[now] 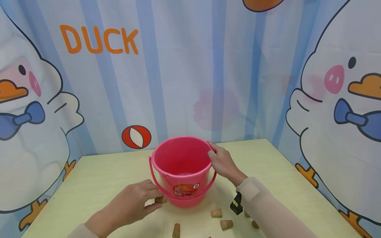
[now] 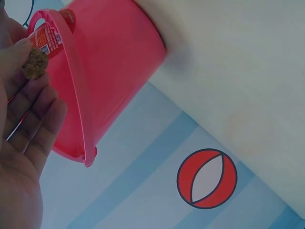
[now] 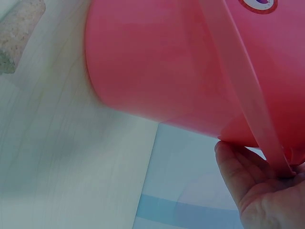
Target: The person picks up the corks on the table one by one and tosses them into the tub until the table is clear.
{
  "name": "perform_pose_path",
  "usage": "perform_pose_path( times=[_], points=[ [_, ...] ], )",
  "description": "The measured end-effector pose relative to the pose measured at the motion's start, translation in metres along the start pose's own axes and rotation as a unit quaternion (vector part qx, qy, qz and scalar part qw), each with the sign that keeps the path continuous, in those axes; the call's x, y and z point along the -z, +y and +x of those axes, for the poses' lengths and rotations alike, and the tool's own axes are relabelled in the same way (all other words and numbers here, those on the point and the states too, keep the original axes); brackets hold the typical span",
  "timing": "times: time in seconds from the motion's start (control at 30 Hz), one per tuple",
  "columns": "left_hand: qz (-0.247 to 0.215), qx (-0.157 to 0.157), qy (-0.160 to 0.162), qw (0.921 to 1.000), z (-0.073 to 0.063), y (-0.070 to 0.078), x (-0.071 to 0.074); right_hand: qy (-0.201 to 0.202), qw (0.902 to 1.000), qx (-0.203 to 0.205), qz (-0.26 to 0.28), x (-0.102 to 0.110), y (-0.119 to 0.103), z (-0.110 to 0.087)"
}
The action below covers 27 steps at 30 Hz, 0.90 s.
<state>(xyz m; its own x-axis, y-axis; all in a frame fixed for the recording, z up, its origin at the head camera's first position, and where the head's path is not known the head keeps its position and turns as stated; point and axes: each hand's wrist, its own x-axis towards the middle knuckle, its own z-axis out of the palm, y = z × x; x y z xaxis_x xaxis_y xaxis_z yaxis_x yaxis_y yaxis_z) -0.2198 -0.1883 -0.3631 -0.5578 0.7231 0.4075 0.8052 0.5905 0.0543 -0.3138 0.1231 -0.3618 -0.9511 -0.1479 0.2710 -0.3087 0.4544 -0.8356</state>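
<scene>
A pink bucket (image 1: 186, 180) stands upright on the table, its handle hanging down across the front over a red label (image 1: 186, 189). My right hand (image 1: 224, 162) grips the bucket's rim on the right side; in the right wrist view the fingers (image 3: 233, 169) lie against the wall beside the handle's end. My left hand (image 1: 134, 201) pinches a cork (image 1: 160, 199) between thumb and fingers, just left of the bucket's lower front. The left wrist view shows the round end of that cork (image 2: 35, 64) in front of the label. The visible inside of the bucket is bare pink.
More corks lie on the pale table (image 1: 113, 168) in front of the bucket: one cork (image 1: 216, 213), another cork (image 1: 226, 225), an upright-looking cork (image 1: 176, 230), and others by the right sleeve. A black wrist strap piece (image 1: 236, 204) hangs there. A duck-printed curtain (image 1: 184, 72) stands behind.
</scene>
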Motion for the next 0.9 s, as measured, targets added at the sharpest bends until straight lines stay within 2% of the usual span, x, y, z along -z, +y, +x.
perform_pose_path(
  times=[0.37,0.6,0.9],
  points=[
    [0.011,-0.034,0.047,0.9983,0.004,0.002,0.008,0.003,1.0,-0.003,0.0,-0.001,0.0,0.0],
    [0.01,-0.036,0.056,0.9978,0.01,0.003,0.013,0.001,1.0,-0.003,0.002,-0.001,-0.001,-0.001],
    [0.01,-0.067,0.076,0.9948,0.017,0.006,0.017,-0.002,1.0,-0.003,0.004,0.0,-0.001,-0.001]
  ],
)
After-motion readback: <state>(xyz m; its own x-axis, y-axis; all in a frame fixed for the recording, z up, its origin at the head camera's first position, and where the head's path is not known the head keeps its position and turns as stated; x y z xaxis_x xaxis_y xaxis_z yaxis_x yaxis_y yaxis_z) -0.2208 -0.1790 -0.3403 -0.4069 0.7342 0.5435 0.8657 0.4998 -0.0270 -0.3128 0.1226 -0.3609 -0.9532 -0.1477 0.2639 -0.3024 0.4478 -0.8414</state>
